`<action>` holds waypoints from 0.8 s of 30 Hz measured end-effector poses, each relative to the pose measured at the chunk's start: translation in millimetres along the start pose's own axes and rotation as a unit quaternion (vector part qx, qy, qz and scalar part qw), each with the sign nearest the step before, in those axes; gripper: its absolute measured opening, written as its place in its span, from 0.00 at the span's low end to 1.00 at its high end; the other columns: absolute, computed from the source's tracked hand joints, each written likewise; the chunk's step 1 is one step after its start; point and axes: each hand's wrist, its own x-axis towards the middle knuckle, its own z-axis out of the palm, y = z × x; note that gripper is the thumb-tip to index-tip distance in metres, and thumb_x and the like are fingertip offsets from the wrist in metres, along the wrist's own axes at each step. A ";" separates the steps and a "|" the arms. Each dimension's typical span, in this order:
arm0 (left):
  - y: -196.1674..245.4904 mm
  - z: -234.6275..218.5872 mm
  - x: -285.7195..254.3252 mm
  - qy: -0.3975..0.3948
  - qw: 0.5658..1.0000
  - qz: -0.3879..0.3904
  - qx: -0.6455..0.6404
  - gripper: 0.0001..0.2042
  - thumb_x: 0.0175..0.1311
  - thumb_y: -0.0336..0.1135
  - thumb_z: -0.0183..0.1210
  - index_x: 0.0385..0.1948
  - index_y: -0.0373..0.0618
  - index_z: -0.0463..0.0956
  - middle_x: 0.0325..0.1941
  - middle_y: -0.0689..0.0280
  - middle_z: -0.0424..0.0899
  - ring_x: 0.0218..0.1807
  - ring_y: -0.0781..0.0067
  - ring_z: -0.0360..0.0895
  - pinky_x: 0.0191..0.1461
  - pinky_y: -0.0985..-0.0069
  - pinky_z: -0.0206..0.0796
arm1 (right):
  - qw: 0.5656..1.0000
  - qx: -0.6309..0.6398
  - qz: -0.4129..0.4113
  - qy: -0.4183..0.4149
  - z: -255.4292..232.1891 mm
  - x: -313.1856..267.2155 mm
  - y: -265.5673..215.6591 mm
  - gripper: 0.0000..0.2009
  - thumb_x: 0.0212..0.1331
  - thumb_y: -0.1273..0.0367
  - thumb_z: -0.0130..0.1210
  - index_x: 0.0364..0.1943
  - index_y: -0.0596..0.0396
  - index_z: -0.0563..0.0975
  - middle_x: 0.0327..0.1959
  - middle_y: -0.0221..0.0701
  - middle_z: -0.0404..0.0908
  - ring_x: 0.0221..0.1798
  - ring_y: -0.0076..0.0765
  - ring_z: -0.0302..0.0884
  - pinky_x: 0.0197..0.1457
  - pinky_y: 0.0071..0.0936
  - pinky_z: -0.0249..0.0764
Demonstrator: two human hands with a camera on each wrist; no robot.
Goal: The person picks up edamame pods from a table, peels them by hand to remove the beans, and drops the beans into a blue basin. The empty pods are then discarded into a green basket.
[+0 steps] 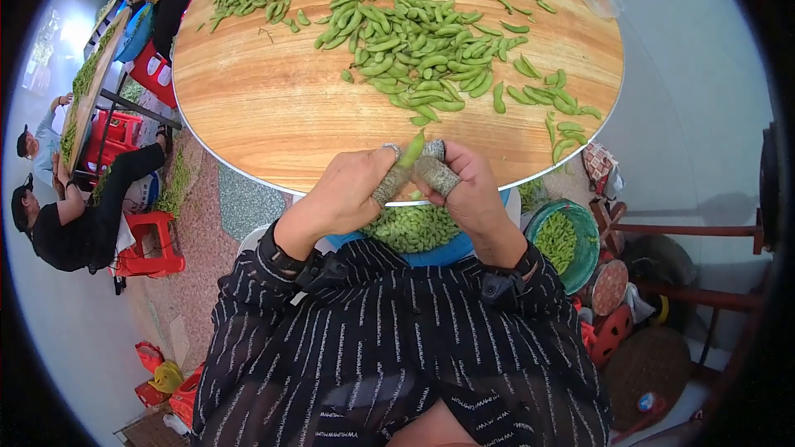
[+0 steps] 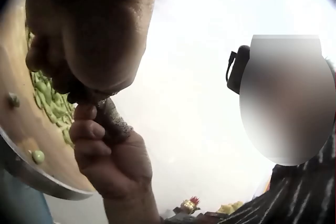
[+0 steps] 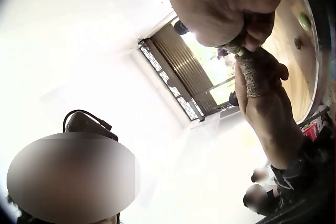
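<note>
Tilted in the air just above the near edge of the round table (image 1: pixel 265 108), one green pod (image 1: pixel 412 147). Pinched between the thumb and first finger of the left hand (image 1: pixel 344 190), with next to no gap. Right up close on the other side, the right hand (image 1: pixel 470 186), fingers curled in and thumb tip by the low end of the pod. Cannot tell for sure about a pinch on that side. Rough grey wraps (image 1: pixel 437 175) around thumbs and first fingers of both hands.

On the table, a big heap of pods (image 1: pixel 422 45) in the middle, joined to more pods toward the far edge. A few loose pods (image 1: pixel 566 103) along the right edge, and a clear cup (image 1: pixel 602 0) farther up that same edge. In the left wrist view, one round bean (image 2: pixel 38 156) and a small dark scrap (image 2: pixel 13 99) near the edge.

Under the near edge, a blue tub (image 1: pixel 443 255) full of green beans (image 1: pixel 410 230). Lower down to the right, a green bucket (image 1: pixel 590 236) with more green bits inside. Off to the left, people by a long table (image 1: pixel 99 74) and a red stool (image 1: pixel 151 250).
</note>
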 end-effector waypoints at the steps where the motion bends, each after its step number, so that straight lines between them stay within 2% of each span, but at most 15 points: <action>1: -4.5 2.5 0.1 -0.002 0.999 0.023 -0.032 0.09 0.47 0.29 0.51 0.28 0.36 0.62 0.24 0.49 0.70 0.32 0.44 0.67 0.33 0.60 0.59 | 1.000 0.000 0.000 0.002 -0.6 0.9 1.7 0.09 0.47 0.81 0.45 0.33 0.58 0.72 0.24 0.22 0.71 0.23 0.13 0.64 0.25 0.10 0.60; 5: -3.2 8.5 4.1 -0.002 0.991 0.036 -0.131 0.09 0.47 0.29 0.51 0.29 0.36 0.62 0.24 0.49 0.69 0.32 0.44 0.67 0.32 0.59 0.58 | 0.999 0.035 -0.002 0.000 -8.0 2.4 12.9 0.09 0.46 0.82 0.45 0.32 0.58 0.72 0.25 0.22 0.72 0.26 0.14 0.65 0.27 0.12 0.61; 7: 2.5 8.0 4.0 0.022 0.999 0.004 -0.026 0.10 0.46 0.29 0.52 0.27 0.36 0.63 0.22 0.50 0.69 0.30 0.47 0.68 0.29 0.62 0.60 | 0.998 0.061 0.002 -0.002 -4.0 3.6 9.4 0.09 0.46 0.82 0.45 0.32 0.59 0.72 0.25 0.22 0.72 0.26 0.14 0.65 0.27 0.12 0.61; 8: 4.5 10.7 3.7 0.022 0.999 0.003 -0.027 0.10 0.46 0.29 0.52 0.27 0.36 0.63 0.22 0.50 0.69 0.30 0.47 0.68 0.29 0.62 0.60 | 0.999 0.026 0.001 0.035 1.8 1.3 3.9 0.09 0.46 0.82 0.44 0.32 0.59 0.72 0.25 0.22 0.72 0.25 0.14 0.65 0.27 0.12 0.61; 9: 6.4 13.8 4.1 0.076 0.996 0.017 0.049 0.10 0.45 0.29 0.53 0.26 0.37 0.63 0.22 0.51 0.69 0.29 0.50 0.69 0.28 0.64 0.61 | 0.997 -0.010 -0.001 0.071 5.1 -0.2 0.8 0.09 0.46 0.82 0.44 0.32 0.59 0.72 0.26 0.22 0.72 0.25 0.14 0.64 0.27 0.12 0.60; 10: 6.8 15.1 4.5 0.130 0.983 0.032 0.126 0.10 0.44 0.30 0.54 0.25 0.38 0.64 0.22 0.52 0.70 0.28 0.52 0.70 0.27 0.65 0.62 | 0.997 -0.010 -0.001 0.070 4.3 0.1 2.4 0.09 0.46 0.82 0.44 0.32 0.59 0.72 0.26 0.22 0.72 0.25 0.14 0.64 0.27 0.12 0.60; 12: -1.8 21.6 5.2 0.148 0.974 0.060 0.158 0.10 0.44 0.30 0.55 0.26 0.38 0.65 0.21 0.54 0.70 0.27 0.54 0.70 0.26 0.66 0.63 | 0.998 -0.020 -0.015 0.058 -0.3 1.5 8.1 0.08 0.49 0.78 0.47 0.34 0.57 0.72 0.24 0.19 0.70 0.21 0.11 0.59 0.21 0.09 0.54; 14: -8.0 27.6 5.6 0.166 0.964 0.087 0.190 0.10 0.44 0.29 0.55 0.26 0.38 0.66 0.21 0.55 0.71 0.26 0.55 0.71 0.26 0.68 0.63 | 0.999 0.020 -0.003 0.032 -5.8 1.0 11.6 0.08 0.48 0.80 0.45 0.33 0.58 0.72 0.25 0.21 0.71 0.24 0.12 0.62 0.25 0.10 0.57; 17: -10.8 35.0 4.5 0.216 0.961 0.138 0.102 0.12 0.41 0.29 0.56 0.29 0.37 0.67 0.21 0.55 0.71 0.24 0.54 0.70 0.26 0.67 0.63 | 0.998 0.054 -0.005 0.014 -4.4 -0.4 18.1 0.09 0.47 0.82 0.45 0.33 0.59 0.72 0.26 0.22 0.72 0.27 0.14 0.65 0.29 0.11 0.61; 19: -9.6 41.6 2.9 0.208 0.970 0.043 -0.121 0.10 0.49 0.33 0.54 0.29 0.38 0.68 0.18 0.60 0.70 0.20 0.63 0.70 0.23 0.72 0.60 | 0.998 0.047 -0.020 0.020 -4.0 0.1 20.8 0.09 0.47 0.82 0.45 0.33 0.59 0.72 0.27 0.23 0.72 0.27 0.14 0.65 0.29 0.11 0.62; 20: -10.9 44.0 1.2 0.208 0.970 0.043 -0.120 0.10 0.49 0.33 0.54 0.29 0.38 0.68 0.18 0.60 0.70 0.20 0.63 0.70 0.23 0.72 0.60 | 0.999 0.028 -0.035 0.011 -4.6 0.8 21.6 0.09 0.48 0.81 0.45 0.34 0.59 0.72 0.27 0.23 0.72 0.28 0.14 0.65 0.30 0.11 0.62; 21: -12.4 46.4 -0.9 0.199 0.942 -0.018 -0.270 0.10 0.53 0.36 0.52 0.28 0.39 0.68 0.17 0.64 0.69 0.20 0.69 0.68 0.22 0.75 0.59 | 0.999 0.010 -0.049 0.001 -4.8 1.2 22.0 0.09 0.48 0.80 0.46 0.34 0.59 0.72 0.27 0.23 0.72 0.28 0.14 0.65 0.30 0.12 0.62; 22: -13.2 47.3 -1.8 0.186 0.888 -0.078 -0.413 0.11 0.57 0.39 0.50 0.27 0.40 0.68 0.16 0.68 0.68 0.20 0.75 0.67 0.21 0.78 0.57 | 0.999 0.009 -0.049 0.000 -4.7 1.6 21.0 0.09 0.48 0.80 0.46 0.34 0.59 0.72 0.27 0.23 0.72 0.28 0.14 0.65 0.30 0.12 0.62; 23: -13.0 46.3 -1.2 0.187 0.888 -0.078 -0.412 0.11 0.57 0.39 0.50 0.27 0.40 0.68 0.16 0.68 0.68 0.20 0.75 0.67 0.21 0.78 0.57 | 0.998 -0.026 -0.064 -0.007 -4.2 1.9 19.2 0.08 0.48 0.80 0.46 0.34 0.58 0.72 0.27 0.22 0.72 0.28 0.14 0.65 0.30 0.12 0.62; 24: -12.6 44.4 0.0 0.153 0.827 -0.105 -0.531 0.12 0.59 0.42 0.48 0.26 0.40 0.68 0.16 0.71 0.66 0.20 0.80 0.65 0.21 0.81 0.55 | 0.995 -0.062 -0.080 -0.013 -3.7 2.2 17.5 0.08 0.49 0.79 0.46 0.34 0.58 0.72 0.27 0.22 0.72 0.28 0.14 0.65 0.30 0.12 0.63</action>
